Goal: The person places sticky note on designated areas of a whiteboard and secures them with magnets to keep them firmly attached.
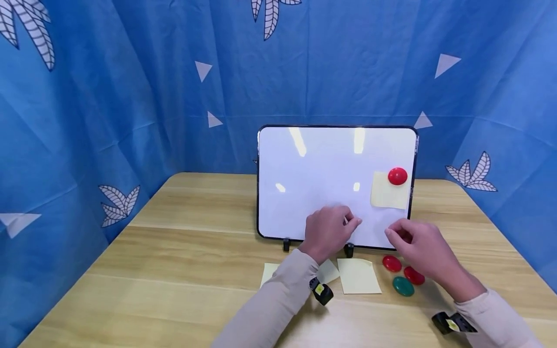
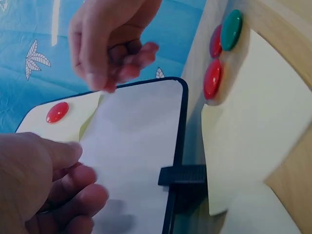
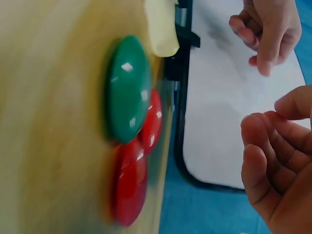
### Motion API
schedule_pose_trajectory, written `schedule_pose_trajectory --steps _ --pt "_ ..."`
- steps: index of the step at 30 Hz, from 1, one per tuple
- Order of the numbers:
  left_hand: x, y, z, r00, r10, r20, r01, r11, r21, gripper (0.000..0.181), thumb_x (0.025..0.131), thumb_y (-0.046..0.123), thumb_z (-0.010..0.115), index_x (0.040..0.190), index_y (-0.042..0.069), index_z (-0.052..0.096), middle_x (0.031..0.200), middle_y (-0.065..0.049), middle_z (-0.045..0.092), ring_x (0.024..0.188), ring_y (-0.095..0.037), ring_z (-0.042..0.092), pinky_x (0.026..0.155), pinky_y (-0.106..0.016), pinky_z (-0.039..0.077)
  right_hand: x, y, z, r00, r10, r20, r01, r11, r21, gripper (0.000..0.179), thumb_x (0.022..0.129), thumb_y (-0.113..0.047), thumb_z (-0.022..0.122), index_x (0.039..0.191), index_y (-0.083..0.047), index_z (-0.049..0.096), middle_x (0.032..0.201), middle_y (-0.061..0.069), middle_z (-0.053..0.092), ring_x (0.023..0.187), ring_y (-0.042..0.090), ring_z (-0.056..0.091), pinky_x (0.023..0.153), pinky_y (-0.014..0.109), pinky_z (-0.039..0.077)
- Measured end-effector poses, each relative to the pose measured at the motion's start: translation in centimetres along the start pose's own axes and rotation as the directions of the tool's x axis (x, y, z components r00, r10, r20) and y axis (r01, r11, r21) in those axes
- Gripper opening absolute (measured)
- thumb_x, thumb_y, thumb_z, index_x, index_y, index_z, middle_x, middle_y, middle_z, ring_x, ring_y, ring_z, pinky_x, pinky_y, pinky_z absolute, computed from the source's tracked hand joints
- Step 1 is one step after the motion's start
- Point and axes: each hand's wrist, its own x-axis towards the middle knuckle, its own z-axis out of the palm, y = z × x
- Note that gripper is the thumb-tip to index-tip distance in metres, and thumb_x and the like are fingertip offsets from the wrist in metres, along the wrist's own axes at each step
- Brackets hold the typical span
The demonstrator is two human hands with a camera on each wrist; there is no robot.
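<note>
In front of the lower middle of a whiteboard (image 1: 304, 179) is my left hand (image 1: 328, 229), its fingers loosely curled and nothing held between them. My right hand (image 1: 422, 244) hovers near the board's lower right corner, fingers loosely bent, thumb near the index fingertip, also without an object. A pale yellow sticky note (image 1: 388, 195) hangs on the board's right side under a red round magnet (image 1: 398, 176). Below my right hand lie two more red magnets, one nearer the board (image 1: 392, 263) and one to its right (image 1: 414, 275), beside a green magnet (image 3: 129, 90).
A sticky note (image 1: 359, 276) lies on the table before the board; others show partly behind my left forearm (image 1: 278, 299). Black stand feet (image 1: 349, 250) hold the board upright on the wooden table (image 1: 174, 251). A blue patterned curtain (image 1: 348, 63) hangs behind.
</note>
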Motion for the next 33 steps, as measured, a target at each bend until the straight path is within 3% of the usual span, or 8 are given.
schedule_pose_trajectory --steps 9,16,24,33 --pt "-1.1 -1.1 0.2 0.989 0.068 0.135 -0.062 0.997 -0.05 0.02 0.095 0.039 0.067 0.082 0.027 0.075 0.071 0.02 0.059 0.061 0.001 0.05 0.049 -0.021 0.038 -0.8 1.4 -0.8 0.978 0.102 0.181 -0.09 0.993 -0.073 0.012 0.093 -0.019 0.072 0.099 -0.01 0.073 0.079 -0.005 0.063 0.07 0.015 0.054 0.061 0.026 0.049" --pt "-1.5 -1.8 0.7 0.972 0.104 0.209 -0.093 0.994 -0.065 0.016 0.095 0.034 0.067 0.084 0.026 0.075 0.073 0.02 0.059 0.066 0.003 0.051 0.054 -0.019 0.04 -0.9 2.4 -1.3 0.972 0.1 0.213 -0.086 0.994 -0.073 0.012 0.093 -0.018 0.072 0.101 -0.009 0.072 0.078 -0.005 0.061 0.068 0.015 0.053 0.057 0.026 0.048" --pt "-1.9 -2.1 0.9 0.923 0.17 0.346 -0.149 0.985 -0.086 0.007 0.091 0.032 0.073 0.085 0.029 0.077 0.075 0.023 0.062 0.072 0.006 0.052 0.059 -0.018 0.041 -1.0 2.8 -1.2 0.953 0.104 0.284 -0.076 0.991 -0.107 0.017 0.09 -0.02 0.076 0.102 -0.009 0.073 0.077 -0.005 0.06 0.064 0.013 0.052 0.056 0.026 0.046" --pt "-1.8 -2.5 0.9 0.864 0.259 0.431 -0.252 0.965 -0.076 0.009 0.089 0.036 0.076 0.083 0.029 0.075 0.075 0.025 0.06 0.072 0.006 0.052 0.063 -0.015 0.041 -1.0 3.0 -0.8 0.938 0.104 0.33 -0.068 0.99 -0.121 0.018 0.089 -0.023 0.076 0.101 -0.011 0.073 0.082 -0.005 0.061 0.071 0.013 0.053 0.058 0.027 0.048"
